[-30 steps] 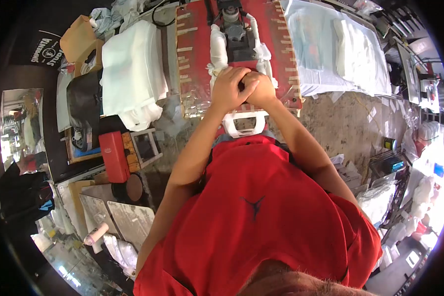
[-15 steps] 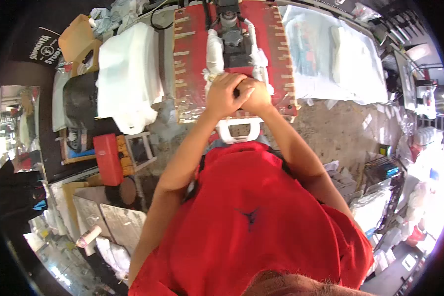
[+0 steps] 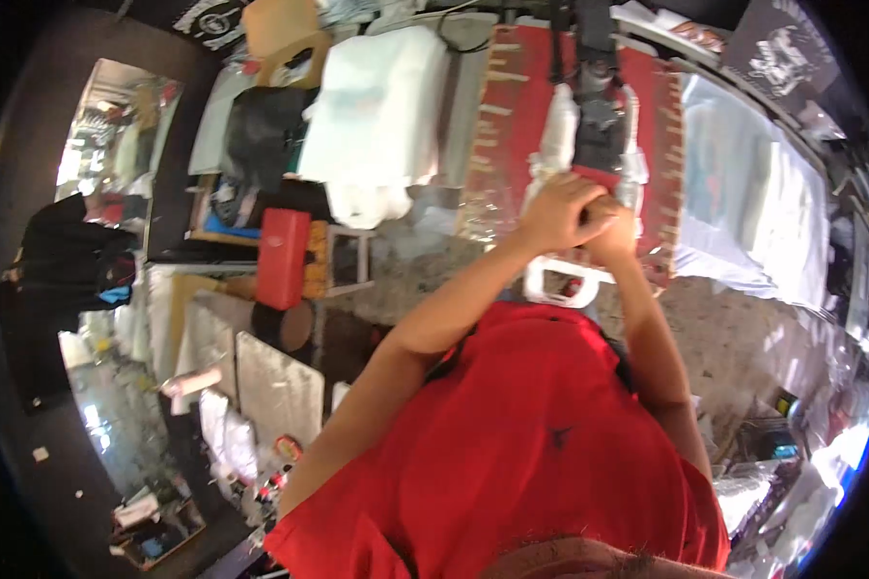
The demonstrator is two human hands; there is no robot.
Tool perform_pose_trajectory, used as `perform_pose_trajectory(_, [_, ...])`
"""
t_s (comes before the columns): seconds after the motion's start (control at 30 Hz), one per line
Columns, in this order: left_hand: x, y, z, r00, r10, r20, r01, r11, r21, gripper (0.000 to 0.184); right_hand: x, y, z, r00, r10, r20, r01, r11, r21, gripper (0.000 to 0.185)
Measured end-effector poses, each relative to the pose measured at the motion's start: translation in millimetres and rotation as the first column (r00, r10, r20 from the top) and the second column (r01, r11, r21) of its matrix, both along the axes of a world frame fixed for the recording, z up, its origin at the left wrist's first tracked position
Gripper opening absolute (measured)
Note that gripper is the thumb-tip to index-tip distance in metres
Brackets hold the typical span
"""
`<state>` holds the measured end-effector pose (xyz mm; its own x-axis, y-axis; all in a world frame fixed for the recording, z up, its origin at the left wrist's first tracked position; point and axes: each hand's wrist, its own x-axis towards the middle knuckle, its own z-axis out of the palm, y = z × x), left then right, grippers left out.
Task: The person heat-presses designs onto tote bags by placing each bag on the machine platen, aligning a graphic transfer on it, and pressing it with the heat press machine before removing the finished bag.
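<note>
My left hand (image 3: 558, 210) and my right hand (image 3: 609, 230) are closed together at the near end of a red board (image 3: 507, 125). The left fingers reach across to the right hand, and whatever lies under the palms is hidden. Just beyond the hands stands a black metal mechanism (image 3: 601, 125). Plastic-wrapped bars (image 3: 558, 130) flank it on both sides. Below my wrists a white loop-shaped handle (image 3: 541, 282) sticks out towards my red shirt (image 3: 541, 425).
White sheeting (image 3: 377, 106) covers something left of the board, and more pale sheeting (image 3: 734, 174) lies to the right. A red box (image 3: 283, 259), a cardboard box (image 3: 285, 29) and a worn pale panel (image 3: 280, 386) are on the left. Dark clothing (image 3: 63, 251) hangs farther left.
The view has turned left, so the board and my hands appear farther right. My hands stay together at the board's near end.
</note>
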<state>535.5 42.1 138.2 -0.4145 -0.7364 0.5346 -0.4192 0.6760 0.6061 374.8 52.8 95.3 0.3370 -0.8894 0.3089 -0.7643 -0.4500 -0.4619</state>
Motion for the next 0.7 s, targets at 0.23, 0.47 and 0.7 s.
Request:
perform_pose_trajectory(0.23, [-3, -1, -1, 1.000, -0.009, -0.028, 0.009, 1.000, 0.002, 0.039, 3, 3, 11, 0.999, -0.038, 0.010, 0.038, 0.999, 0.004, 0.019])
perform_pose_trajectory(0.47, [-7, -1, 8, 1.000, -0.014, 0.003, 0.014, 1.000, -0.020, 0.037, 0, 0, 3, 0.999, -0.006, -0.043, 0.007, 1.000, 0.024, 0.022])
perform_pose_trajectory(0.7, [-7, -1, 7, 1.000, -0.008, 0.027, 0.008, 1.000, 0.014, 0.038, 0, 4, 17, 0.999, -0.047, -0.012, 0.048, 0.994, 0.095, 0.020])
